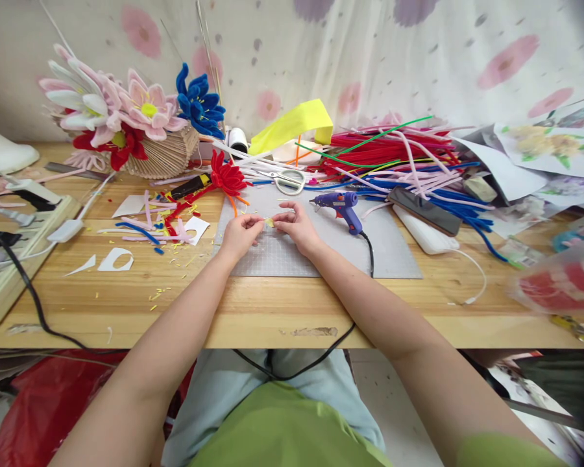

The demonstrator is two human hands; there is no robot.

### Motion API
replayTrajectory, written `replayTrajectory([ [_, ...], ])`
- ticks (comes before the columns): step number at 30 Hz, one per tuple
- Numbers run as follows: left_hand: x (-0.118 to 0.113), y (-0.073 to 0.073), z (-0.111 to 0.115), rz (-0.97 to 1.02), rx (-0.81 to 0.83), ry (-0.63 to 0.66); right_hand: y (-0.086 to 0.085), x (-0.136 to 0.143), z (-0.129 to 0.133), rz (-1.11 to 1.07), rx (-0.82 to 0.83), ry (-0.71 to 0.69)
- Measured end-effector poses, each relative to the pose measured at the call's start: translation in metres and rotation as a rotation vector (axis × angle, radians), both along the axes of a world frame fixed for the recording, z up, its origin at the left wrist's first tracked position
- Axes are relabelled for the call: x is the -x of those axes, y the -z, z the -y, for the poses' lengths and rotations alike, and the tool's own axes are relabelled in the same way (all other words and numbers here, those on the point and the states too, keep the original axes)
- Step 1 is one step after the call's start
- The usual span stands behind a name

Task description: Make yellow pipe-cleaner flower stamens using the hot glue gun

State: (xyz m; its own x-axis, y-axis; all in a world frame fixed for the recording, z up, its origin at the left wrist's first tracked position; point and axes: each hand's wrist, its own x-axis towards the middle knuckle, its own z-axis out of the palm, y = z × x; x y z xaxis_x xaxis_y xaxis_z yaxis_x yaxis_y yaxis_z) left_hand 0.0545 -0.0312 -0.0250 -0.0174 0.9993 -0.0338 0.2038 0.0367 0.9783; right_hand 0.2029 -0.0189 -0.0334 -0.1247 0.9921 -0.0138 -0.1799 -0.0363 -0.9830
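Over the grey cutting mat (292,259), my left hand (242,235) and my right hand (298,227) meet with fingertips pinched. Between them is a small pale yellow piece (269,222), too small to make out its kind. Both hands seem to grip it from either side. Just right of my right hand, a purple glue gun (339,206) lies on the mat, its black cord (371,256) running off the table front. Scissors with white handles (290,182) lie behind my hands. A red pipe-cleaner flower (226,174) with orange stems is behind my left hand.
Left are pipe-cleaner offcuts (148,220), cut white paper (116,259) and a power strip (10,272). Finished fuzzy flowers (148,110) stand back left. Bundled red pipe cleaners (389,149), a phone (425,211) and a white device with cable (423,233) lie right.
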Motion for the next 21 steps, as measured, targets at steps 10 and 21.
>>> replayTrajectory([
  [10,0.0051,0.008,-0.004,-0.024,-0.089,0.1,0.0003,-0.0011,-0.0006,-0.006,-0.007,-0.008],
  [21,0.0027,0.0047,-0.0045,-0.042,-0.093,0.047,0.0035,0.0001,-0.0027,-0.012,-0.02,-0.002],
])
